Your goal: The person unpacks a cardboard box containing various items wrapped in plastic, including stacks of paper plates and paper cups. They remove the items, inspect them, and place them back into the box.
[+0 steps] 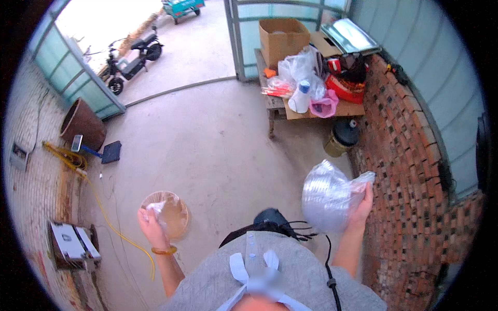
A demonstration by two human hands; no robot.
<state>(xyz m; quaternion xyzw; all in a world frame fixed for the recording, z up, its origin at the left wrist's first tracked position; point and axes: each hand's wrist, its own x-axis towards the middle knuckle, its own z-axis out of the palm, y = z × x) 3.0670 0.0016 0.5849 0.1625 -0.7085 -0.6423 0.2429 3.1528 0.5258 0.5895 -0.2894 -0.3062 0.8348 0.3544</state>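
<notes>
My left hand (152, 229) is closed on the gathered end of a clear plastic bag. A round, see-through stack of lids or dishes (175, 220) with a pale rim is in that bag, and the floor's tone shows through it. Out to the right, my right hand (363, 206) grips the bunched neck of another clear plastic bag (324, 199). Inside it lies a ribbed stack of round, silvery see-through pieces; their exact kind I cannot make out. Both bags are held apart, above the concrete floor, one on each side of my body.
A wooden table (263, 72) at the back right bears a cardboard box (284, 42), plastic bags and a white bottle (299, 98). Below it stands a dark-lidded bucket (342, 137). On the left are a rusty drum (83, 124), a platform scale (111, 152) and a yellow cable (122, 236).
</notes>
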